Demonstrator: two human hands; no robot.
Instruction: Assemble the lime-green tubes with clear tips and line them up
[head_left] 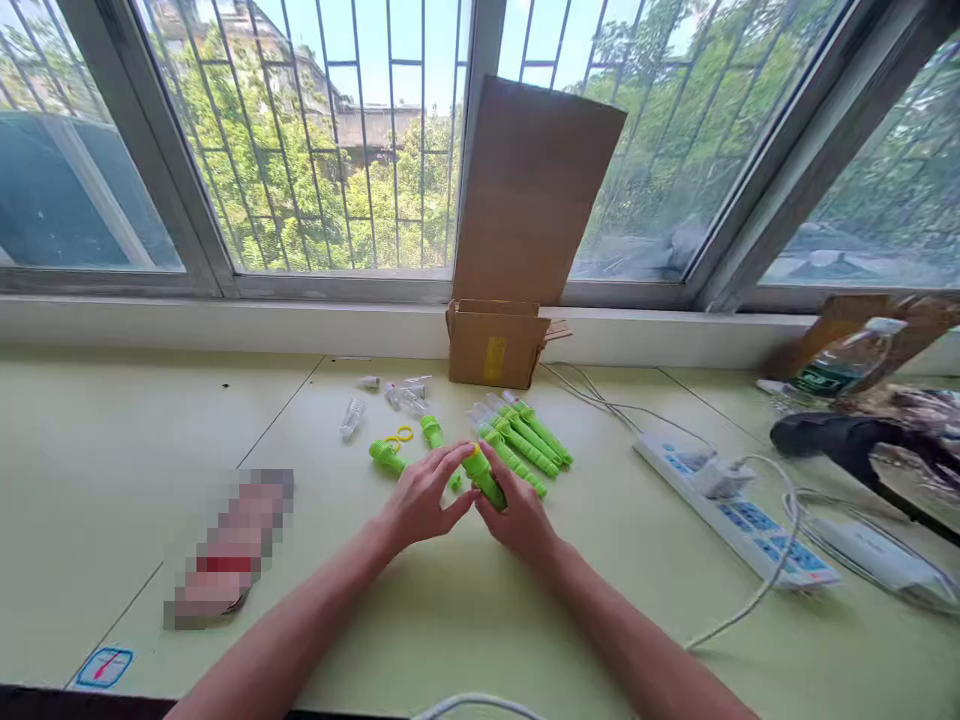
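My right hand point(521, 515) is closed round a short green plastic tube point(486, 482) that has a yellow ring at its upper end. My left hand point(427, 498) curves in from the other side, its fingertips at the yellow end of the tube and its thumb close to the lower part. Behind my left hand lie two green pieces with ribbed heads point(386, 457) and two yellow rings point(405, 433). A group of long green tubes with clear tips point(529, 435) lies just beyond my right hand. Clear plastic parts point(352, 418) are scattered farther back.
An open cardboard box point(491, 345) stands against the windowsill. At right lie a white power strip point(739, 515) with cables, a black strap-like object point(832, 445) and a plastic bottle point(847, 360). A blurred-out item point(232, 550) lies at left.
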